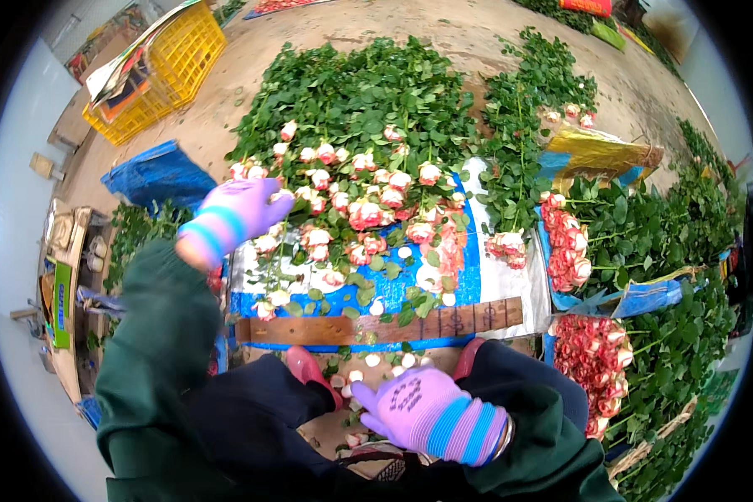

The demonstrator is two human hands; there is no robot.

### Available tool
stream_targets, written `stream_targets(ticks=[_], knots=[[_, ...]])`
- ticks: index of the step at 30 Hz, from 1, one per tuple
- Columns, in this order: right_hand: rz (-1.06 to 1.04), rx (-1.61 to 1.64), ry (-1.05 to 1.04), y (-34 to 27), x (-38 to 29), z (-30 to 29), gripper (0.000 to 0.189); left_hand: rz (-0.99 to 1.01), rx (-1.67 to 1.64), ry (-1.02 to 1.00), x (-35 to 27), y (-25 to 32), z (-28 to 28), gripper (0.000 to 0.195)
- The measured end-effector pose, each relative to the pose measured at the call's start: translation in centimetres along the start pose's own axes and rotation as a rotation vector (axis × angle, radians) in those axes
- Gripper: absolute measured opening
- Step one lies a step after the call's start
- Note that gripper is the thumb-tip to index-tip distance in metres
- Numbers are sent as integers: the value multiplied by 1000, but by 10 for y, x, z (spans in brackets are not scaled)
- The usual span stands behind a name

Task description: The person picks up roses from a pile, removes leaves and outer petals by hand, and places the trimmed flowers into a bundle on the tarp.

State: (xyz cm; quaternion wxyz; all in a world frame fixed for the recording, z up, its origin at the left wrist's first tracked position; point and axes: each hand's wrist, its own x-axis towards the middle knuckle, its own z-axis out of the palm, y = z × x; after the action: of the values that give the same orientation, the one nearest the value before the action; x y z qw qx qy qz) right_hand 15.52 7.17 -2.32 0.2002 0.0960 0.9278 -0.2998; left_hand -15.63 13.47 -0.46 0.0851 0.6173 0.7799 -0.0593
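My left hand (245, 207), in a lilac knit glove with blue bands, is at the left edge of a pile of pink-and-white roses (364, 213). Its fingertips are beside a pale bloom; whether they grip it is hidden. My right hand (420, 408), gloved alike, hovers low above the floor between my knees. Its fingers are somewhat apart, with nothing visible in them. The rose heads face me, and their leafy stems (364, 94) stretch away. Under the blooms is a blue-and-white plastic sheet (508, 276). A marked wooden board (376, 328) crosses the sheet's near edge.
Bunched roses (593, 370) lie in blue-sided holders at right. A smaller heap of roses (508, 245) lies right of the main pile. Back left stands a yellow plastic crate (188, 56). A blue sheet flap (160, 176) rises at left. Loose petals (372, 360) litter the floor.
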Motion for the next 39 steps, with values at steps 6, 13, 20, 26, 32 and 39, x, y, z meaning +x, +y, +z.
stream_targets(ticks=[6, 13, 20, 26, 32, 39], knots=[[70, -99, 158, 41, -2, -12, 46, -76, 4, -226, 182, 77, 121, 56], [105, -26, 214, 89, -1, -29, 45, -393, -171, -241, 278, 151, 172, 61], [107, -6, 223, 98, 0, -33, 44, -408, -124, -209, 295, 141, 212, 42], [95, -41, 228, 80, -1, -26, 44, -278, -290, -289, 265, 63, 162, 65], [108, -90, 131, 63, 0, -7, 41, -228, -1693, -757, 124, 4, 76, 34], [84, -63, 269, 40, 10, 10, 32, -135, -2044, -645, 29, -12, 29, 41]])
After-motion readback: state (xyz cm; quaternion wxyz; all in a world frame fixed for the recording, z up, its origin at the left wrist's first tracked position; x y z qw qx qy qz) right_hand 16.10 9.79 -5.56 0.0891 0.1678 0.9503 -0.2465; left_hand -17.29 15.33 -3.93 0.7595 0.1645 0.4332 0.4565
